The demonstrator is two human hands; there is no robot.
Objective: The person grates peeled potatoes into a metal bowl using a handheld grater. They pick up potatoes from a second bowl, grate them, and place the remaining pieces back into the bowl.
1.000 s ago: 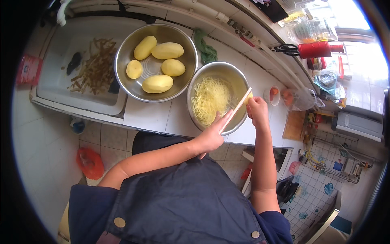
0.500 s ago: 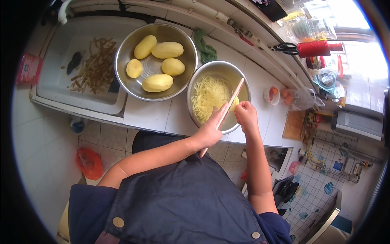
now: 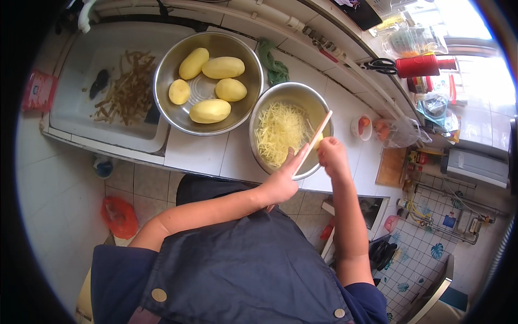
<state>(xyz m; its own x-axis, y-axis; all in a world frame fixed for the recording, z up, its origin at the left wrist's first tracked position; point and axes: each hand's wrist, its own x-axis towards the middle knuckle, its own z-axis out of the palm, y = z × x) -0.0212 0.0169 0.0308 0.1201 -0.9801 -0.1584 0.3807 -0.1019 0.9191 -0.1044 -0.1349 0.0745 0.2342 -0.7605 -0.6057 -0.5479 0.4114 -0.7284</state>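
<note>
My left hand (image 3: 281, 182) grips a flat, light-coloured grater (image 3: 314, 138), seen nearly edge-on and slanted across a steel bowl (image 3: 308, 98). On the grater's right side my right hand (image 3: 333, 155) is closed on a piece of potato (image 3: 319, 141), of which only a small yellow part shows. Pale potato shreds (image 3: 280, 132) lie heaped in the bowl, mostly left of the grater. To the left stands a larger steel bowl (image 3: 162, 102) with several whole peeled potatoes (image 3: 223, 68) in it.
A white sink (image 3: 75, 70) at the left holds brown peelings (image 3: 127, 89). A green cloth (image 3: 273, 63) lies behind the bowls. Right of them are a small cup (image 3: 361, 126), a plastic bag (image 3: 399, 131) and a wooden board (image 3: 391, 166). Scissors (image 3: 381, 66) rest on the ledge.
The grater and both hands have shifted slightly right. My right hand has also come a little nearer to me along the grater, still holding the potato piece.
</note>
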